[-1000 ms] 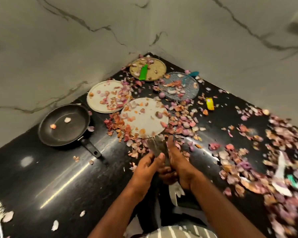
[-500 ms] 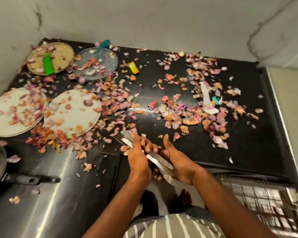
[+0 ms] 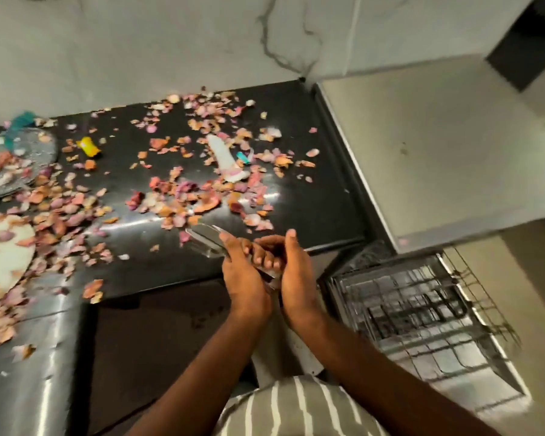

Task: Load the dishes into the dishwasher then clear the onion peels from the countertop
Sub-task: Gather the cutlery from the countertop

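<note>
My left hand (image 3: pixel 243 272) and my right hand (image 3: pixel 291 269) together grip a bundle of metal cutlery (image 3: pixel 206 242) over the front edge of the black countertop (image 3: pixel 321 196). The cutlery's blurred tips point up and left. Onion peels (image 3: pixel 186 190) lie scattered over the counter. A white plate (image 3: pixel 0 256) and a glass plate (image 3: pixel 22 152), both strewn with peels, sit at the left edge. The dishwasher's wire rack (image 3: pixel 422 309) stands pulled out at the lower right, with nothing visible in it.
A white spatula-like utensil (image 3: pixel 225 157) and a small teal piece (image 3: pixel 243 157) lie among the peels. A yellow object (image 3: pixel 88 146) rests further left. A grey appliance top (image 3: pixel 428 158) adjoins the counter on the right. Marble wall behind.
The view has swung right, away from the pan and plates, bringing the dishwasher rack into sight. Both hands carried the cutlery rightward along the counter's front edge.
</note>
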A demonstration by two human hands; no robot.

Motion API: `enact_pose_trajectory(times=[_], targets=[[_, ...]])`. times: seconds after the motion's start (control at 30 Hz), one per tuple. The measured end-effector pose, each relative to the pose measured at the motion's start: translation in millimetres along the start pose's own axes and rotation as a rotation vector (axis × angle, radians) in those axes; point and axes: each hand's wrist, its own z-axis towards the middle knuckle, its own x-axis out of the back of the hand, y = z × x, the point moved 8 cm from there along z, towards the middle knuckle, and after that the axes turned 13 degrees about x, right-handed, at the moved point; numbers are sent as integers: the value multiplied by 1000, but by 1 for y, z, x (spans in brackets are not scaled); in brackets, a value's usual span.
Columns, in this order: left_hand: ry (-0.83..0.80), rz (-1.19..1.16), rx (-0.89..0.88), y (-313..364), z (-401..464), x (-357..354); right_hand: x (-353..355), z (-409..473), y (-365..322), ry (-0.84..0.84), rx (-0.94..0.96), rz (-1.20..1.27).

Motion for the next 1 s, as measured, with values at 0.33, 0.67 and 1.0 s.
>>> enact_pose_trajectory(times=[0.33,0.67,1.0], targets=[[-221,963,2,-155,-21,-87,190,-36,27,-164,-12,-287],[-418,1181,454,-276,-33,-109,283,-79,61,29,-290,101],[-599,1454,593,-392,23,-120,345,-62,162,180,-457,166]])
